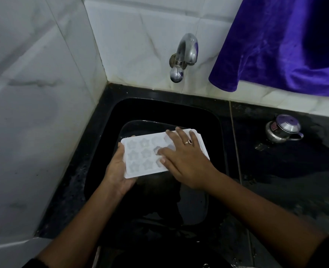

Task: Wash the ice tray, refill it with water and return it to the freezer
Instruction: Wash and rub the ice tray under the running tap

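A white ice tray (140, 155) with star-shaped cells is held level over the black sink (105, 132). My left hand (117, 169) grips its left short edge from below, fingers curled round the rim. My right hand (185, 159), wearing a ring, lies flat on top of the tray's right half with straight spread fingers, covering several cells. A chrome tap (183, 55) sticks out of the tiled wall above the sink; no water stream shows from it.
White tiled walls close in the left and back. A purple cloth (287, 47) hangs at the upper right. A small steel lidded pot (283, 128) stands on the wet black counter (295, 171) right of the sink.
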Available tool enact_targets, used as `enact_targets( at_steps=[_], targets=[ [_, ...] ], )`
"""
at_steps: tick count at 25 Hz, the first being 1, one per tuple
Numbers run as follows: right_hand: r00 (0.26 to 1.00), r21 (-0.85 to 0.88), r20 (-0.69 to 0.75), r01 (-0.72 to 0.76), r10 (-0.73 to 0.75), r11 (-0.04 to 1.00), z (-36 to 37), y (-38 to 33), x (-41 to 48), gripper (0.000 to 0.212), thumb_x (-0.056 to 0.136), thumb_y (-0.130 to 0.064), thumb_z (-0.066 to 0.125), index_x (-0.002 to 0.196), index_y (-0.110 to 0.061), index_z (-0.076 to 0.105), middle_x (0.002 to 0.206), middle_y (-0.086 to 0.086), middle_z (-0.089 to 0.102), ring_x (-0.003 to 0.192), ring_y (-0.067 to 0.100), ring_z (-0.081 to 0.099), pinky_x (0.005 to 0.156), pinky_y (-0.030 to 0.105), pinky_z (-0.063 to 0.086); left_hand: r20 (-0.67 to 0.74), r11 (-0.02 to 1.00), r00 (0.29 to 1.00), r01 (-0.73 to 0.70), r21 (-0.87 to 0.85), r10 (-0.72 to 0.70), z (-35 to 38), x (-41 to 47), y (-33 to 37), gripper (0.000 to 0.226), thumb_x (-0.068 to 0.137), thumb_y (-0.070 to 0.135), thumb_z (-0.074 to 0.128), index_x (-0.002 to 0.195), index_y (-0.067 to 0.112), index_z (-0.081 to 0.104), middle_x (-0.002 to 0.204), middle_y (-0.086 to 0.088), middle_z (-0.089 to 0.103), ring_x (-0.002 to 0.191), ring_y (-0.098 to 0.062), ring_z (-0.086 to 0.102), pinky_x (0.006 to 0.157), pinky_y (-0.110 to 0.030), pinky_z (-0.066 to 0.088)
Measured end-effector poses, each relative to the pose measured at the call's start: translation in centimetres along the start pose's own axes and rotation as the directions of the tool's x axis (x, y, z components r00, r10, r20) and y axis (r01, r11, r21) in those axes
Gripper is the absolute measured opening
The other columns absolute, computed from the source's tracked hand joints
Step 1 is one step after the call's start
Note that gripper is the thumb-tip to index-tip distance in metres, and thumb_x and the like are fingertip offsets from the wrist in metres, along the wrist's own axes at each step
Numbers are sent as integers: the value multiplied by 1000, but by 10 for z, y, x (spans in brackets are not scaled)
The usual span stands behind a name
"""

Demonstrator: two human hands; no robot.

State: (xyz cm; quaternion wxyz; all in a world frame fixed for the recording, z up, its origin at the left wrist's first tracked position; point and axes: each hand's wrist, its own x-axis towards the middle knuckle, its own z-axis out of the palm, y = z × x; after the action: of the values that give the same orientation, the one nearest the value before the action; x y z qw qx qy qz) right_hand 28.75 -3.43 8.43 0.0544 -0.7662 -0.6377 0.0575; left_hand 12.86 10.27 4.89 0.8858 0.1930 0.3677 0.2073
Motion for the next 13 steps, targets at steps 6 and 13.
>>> enact_targets(
  at_steps=[6,13],
  targets=[
    [1000,-27,-5,18,-18,999,12,-23,8,51,108,-52,24,138,-26,55,166,16,27,158,39,12,124,65,10,54,999,998,24,-25,-22,-20,10,15,66,106,60,31,150,15,51,145,-21,59,125,-39,65,87,-53,61],
    [999,20,-3,-39,39,999,16,-45,27,49,108,-53,24,129,-25,57,167,14,26,158,37,12,125,63,9,76,999,996,39,-18,-38,-43,24,22,67,105,62,33,153,17,48,150,-20,55,137,-41,54,109,-59,44]
  ],
)
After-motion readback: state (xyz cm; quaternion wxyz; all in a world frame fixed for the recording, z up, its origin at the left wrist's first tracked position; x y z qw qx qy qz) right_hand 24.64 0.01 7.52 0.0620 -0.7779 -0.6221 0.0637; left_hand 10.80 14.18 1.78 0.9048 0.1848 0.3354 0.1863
